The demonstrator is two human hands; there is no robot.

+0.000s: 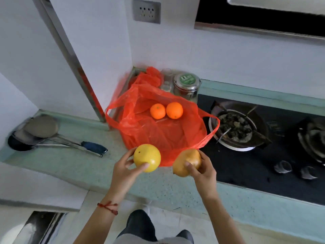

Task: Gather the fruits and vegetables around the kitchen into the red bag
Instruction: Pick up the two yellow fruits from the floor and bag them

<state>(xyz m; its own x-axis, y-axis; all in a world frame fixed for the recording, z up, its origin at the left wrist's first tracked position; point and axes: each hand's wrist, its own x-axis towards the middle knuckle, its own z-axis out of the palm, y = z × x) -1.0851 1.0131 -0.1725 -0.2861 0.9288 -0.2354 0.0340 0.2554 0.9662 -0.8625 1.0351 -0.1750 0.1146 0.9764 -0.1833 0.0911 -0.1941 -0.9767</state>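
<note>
Here the red bag (158, 131) lies open on the pale green counter (84, 166), pushed into the corner beside the black stove top (246, 169), with its near edge just beyond both hands. Two oranges (166, 110) sit side by side inside it, toward the far side, touching or nearly so. The left hand (123, 170) grips a round yellow fruit (147, 157), fingers curled round its left side and the thumb pressed on its front. The right hand (202, 170) grips a duller, golden-brown pear-shaped fruit (187, 162) in the same way, thumb on the front and fingers wrapped behind. Both fruits are held above the counter at the bag's near rim, close to each other but apart. A red string (107, 207) circles the left wrist. Behind the bag stand a metal tin with a green lid (186, 85) and a clear glass jar (166, 79). Ladles with long handles (52, 138) rest on the counter to the left, well away from the hands.
</note>
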